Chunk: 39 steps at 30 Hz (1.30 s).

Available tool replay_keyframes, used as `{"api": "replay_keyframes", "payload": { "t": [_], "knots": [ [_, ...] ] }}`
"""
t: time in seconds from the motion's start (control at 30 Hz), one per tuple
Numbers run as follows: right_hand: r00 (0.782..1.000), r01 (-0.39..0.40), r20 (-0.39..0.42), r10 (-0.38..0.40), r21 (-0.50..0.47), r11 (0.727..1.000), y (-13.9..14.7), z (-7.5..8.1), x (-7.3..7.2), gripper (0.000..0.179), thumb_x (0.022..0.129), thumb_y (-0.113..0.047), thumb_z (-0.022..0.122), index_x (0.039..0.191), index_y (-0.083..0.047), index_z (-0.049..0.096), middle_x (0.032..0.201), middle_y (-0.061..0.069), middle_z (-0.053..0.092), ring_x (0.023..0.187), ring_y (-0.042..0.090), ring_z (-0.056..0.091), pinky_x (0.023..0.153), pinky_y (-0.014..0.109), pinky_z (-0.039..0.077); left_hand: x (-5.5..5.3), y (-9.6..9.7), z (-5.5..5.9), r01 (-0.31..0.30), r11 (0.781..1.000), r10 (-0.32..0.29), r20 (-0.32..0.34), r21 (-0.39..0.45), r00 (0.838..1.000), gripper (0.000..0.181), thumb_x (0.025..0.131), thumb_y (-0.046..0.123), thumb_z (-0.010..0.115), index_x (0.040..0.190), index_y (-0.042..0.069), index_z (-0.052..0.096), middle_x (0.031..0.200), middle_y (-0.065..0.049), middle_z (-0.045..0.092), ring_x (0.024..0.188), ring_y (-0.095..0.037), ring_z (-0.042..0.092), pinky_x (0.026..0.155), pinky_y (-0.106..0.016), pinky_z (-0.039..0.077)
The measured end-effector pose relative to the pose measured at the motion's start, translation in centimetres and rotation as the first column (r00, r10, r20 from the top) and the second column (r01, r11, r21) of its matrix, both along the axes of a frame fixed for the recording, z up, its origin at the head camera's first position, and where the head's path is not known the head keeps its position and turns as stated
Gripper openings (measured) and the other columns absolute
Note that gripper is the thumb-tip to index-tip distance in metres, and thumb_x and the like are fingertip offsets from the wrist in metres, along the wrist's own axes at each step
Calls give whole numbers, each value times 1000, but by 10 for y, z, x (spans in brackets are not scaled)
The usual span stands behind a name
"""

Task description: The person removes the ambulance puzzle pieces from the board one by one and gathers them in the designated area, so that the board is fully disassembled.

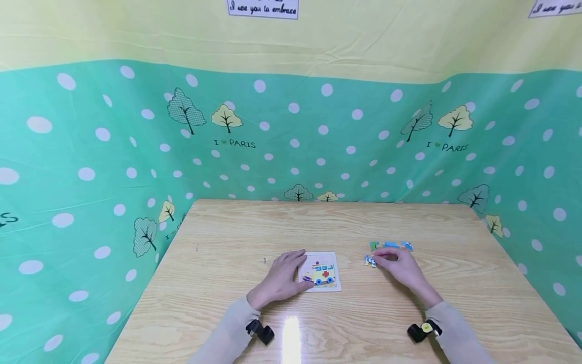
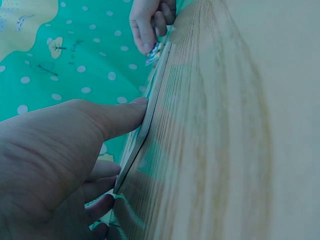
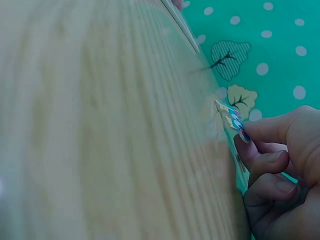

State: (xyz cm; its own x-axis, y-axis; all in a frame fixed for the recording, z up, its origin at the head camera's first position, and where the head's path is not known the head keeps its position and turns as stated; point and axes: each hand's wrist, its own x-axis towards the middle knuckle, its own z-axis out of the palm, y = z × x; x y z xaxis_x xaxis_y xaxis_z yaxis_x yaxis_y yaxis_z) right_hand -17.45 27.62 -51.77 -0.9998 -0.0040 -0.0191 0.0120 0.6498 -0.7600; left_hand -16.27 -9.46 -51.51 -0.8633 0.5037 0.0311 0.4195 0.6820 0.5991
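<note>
A thin, flat, square white puzzle board (image 1: 320,256), printed with a yellow ambulance marked with a red cross, is being supported near the middle of a pale wood-grained bench (image 1: 350,323). Its left side is being spanned by the left hand (image 1: 282,278), whose thumb and forefinger are being held wide apart, the thumb being rested near the near-left corner and the forefinger near the far-left one. Well apart to the right, a small blue, white and yellow puzzle piece (image 1: 370,261) is being pinched narrowly between the thumb and forefinger of the right hand (image 1: 404,270) (whether it is being lifted clear of the bench cannot be told). Just beyond that hand, a green puzzle piece (image 1: 374,245), a bright-blue puzzle piece (image 1: 391,244) and a blue-and-white puzzle piece (image 1: 406,246) are being lined up in a row, partly hidden by the knuckles. The bench is being enclosed at the back and sides by a green-and-yellow fabric backdrop (image 1: 245,121) with white dots and printed trees.
</note>
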Motion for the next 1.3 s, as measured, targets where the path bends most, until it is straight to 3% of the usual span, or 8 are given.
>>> {"api": "replay_keyframes", "payload": {
  "t": [0.27, 0.53, 0.9, 1.07, 1.3],
  "knots": [
    [1000, 18, 9, -18, 22, 1000, 11, 3, 1, 30, 103, -29, 73, 121, -5, 79, 128, 18, 76, 119, 34, 70, 102, 42, 55, -1, 0, -2, 1, 1000, -1, 1, -6, 1000, 81, 95, 50, 74, 158, 5, 49, 170, -12, 42, 158, -37, 35, 129, -63, 27],
    [999, 34, -2, -34, 46, 998, 19, 2, -1, 31, 103, -30, 73, 120, -6, 79, 126, 18, 76, 117, 35, 69, 98, 40, 54, -1, 1, -3, -2, 1000, 2, 0, -8, 1000, 81, 95, 50, 74, 158, 4, 49, 170, -12, 42, 158, -37, 35, 129, -63, 27],
    [1000, 24, 4, -24, 34, 999, 20, -1, -4, 28, 102, -24, 73, 121, -4, 78, 132, 24, 72, 126, 44, 65, 109, 60, 51, 0, 1, -2, 0, 1000, 0, -1, -16, 1000, 81, 96, 50, 73, 158, 5, 49, 170, -11, 41, 158, -37, 35, 129, -62, 27],
    [999, 35, -4, -34, 47, 998, 20, -1, -2, 27, 102, -25, 73, 119, -5, 79, 128, 22, 73, 120, 41, 67, 104, 57, 54, 1, 0, -2, 4, 1000, -4, -3, -9, 1000, 81, 96, 49, 73, 158, 4, 49, 170, -13, 42, 158, -38, 35, 129, -63, 27],
    [1000, 15, -24, -12, 139, 990, 18, 3, -2, 22, 98, -24, 78, 111, -7, 82, 107, 11, 77, 102, 28, 68, 83, 36, 52, 0, 0, -2, 0, 1000, 0, -4, -13, 1000, 81, 96, 50, 72, 158, 4, 49, 170, -12, 42, 158, -37, 35, 129, -63, 27]
  ]
}}
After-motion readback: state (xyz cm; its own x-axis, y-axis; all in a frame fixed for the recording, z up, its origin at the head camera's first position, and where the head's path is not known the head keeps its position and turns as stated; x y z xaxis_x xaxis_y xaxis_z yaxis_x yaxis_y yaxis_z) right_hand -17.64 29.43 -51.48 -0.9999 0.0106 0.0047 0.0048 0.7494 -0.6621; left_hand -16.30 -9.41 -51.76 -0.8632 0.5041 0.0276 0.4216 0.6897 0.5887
